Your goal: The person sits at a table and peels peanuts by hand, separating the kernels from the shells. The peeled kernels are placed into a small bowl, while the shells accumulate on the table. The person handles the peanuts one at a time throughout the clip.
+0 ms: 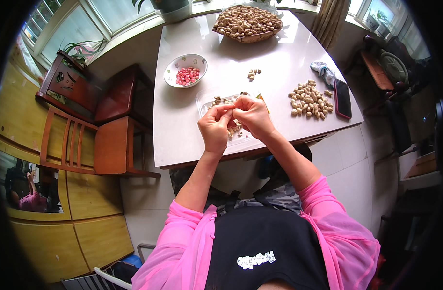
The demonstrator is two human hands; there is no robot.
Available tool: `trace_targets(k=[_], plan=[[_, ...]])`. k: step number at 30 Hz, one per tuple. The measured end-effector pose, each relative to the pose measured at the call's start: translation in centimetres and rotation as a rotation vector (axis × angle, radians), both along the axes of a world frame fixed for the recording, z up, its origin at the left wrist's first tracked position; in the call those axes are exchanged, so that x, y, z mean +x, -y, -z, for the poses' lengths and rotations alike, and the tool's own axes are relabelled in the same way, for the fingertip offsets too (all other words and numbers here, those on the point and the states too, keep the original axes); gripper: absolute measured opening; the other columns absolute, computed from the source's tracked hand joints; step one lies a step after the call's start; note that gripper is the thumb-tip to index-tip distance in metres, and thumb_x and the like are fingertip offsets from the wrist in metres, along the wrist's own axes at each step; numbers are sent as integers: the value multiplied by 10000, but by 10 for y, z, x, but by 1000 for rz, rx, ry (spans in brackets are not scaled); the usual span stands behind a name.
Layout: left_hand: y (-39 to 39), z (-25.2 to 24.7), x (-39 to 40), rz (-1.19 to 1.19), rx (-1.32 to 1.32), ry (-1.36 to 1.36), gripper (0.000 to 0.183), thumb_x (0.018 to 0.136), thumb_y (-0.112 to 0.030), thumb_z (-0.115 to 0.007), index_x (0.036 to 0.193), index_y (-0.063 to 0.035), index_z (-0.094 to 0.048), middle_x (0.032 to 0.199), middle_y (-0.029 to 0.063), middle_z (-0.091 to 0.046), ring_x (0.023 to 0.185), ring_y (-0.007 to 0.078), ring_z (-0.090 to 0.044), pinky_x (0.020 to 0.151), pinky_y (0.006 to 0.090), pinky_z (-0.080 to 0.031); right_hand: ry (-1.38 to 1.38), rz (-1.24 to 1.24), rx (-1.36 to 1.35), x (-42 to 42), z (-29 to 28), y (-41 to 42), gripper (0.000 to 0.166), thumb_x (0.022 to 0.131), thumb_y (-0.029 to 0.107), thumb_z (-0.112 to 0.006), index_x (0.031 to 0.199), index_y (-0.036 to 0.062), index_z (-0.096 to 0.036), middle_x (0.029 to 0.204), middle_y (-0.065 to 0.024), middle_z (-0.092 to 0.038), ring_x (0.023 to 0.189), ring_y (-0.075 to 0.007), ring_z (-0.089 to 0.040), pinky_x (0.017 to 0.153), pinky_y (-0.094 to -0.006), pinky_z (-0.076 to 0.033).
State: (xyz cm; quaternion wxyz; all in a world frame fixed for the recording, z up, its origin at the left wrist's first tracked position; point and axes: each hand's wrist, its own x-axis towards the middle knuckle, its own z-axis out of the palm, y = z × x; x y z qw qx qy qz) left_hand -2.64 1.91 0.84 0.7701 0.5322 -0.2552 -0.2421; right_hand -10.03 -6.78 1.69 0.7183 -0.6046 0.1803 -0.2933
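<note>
My left hand [215, 125] and my right hand [253, 115] meet fingertip to fingertip above a clear plastic tray [200, 103]. Both pinch at one small thing, mostly hidden by the fingers; it may be a peanut. Broken peanut shells [233, 131] lie in the tray beneath, partly covered by my hands. A flowered white bowl [169, 69] holding pink-red shelled peanuts [187, 76] stands beyond my left hand. To the right is a pile of unshelled peanuts [311, 100]. Several more peanuts [253, 74] lie in a small group past the tray.
A woven basket [251, 37] heaped with unshelled peanuts [248, 21] stands at the table's far end. A phone [342, 98] and a crumpled cloth [323, 73] lie near the table's right edge. Wooden chairs [112, 146] stand at the left, a potted plant [172, 9] by the window.
</note>
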Motion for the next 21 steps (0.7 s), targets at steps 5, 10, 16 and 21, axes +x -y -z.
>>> trace_targets(k=[5, 10, 16, 21], plan=[[3, -5, 4, -3, 40, 50, 90, 830, 13, -535, 884, 44, -600, 701, 67, -601, 527, 87, -524, 493, 194, -433, 3, 43, 77, 2, 6, -2, 17, 766, -6, -540, 760, 1, -555, 593, -3, -513, 417, -29, -407, 336, -185, -322], [1, -4, 15, 64, -87, -79, 116, 841, -8, -537, 931, 42, -592, 682, 49, -596, 532, 66, -517, 506, 185, -440, 127, -119, 308, 0, 4, 1, 149, 798, 76, -600, 903, -29, -589, 742, -43, -592, 570, -61, -529, 455, -175, -421], [-2, -11, 9, 70, -36, -20, 133, 829, 27, -532, 938, 57, -602, 734, 82, -611, 569, 98, -550, 537, 192, -453, 109, -134, 291, -1, 2, 6, 165, 802, 123, -623, 907, -3, -596, 730, -38, -584, 528, -61, -510, 398, -196, -417], [-3, -11, 8, 66, -32, 11, 139, 827, 41, -528, 935, 52, -614, 764, 78, -618, 595, 91, -563, 555, 190, -463, 122, -204, 259, -2, 5, 14, 147, 812, 116, -609, 877, -14, -589, 733, -49, -591, 562, -72, -539, 422, -198, -435]])
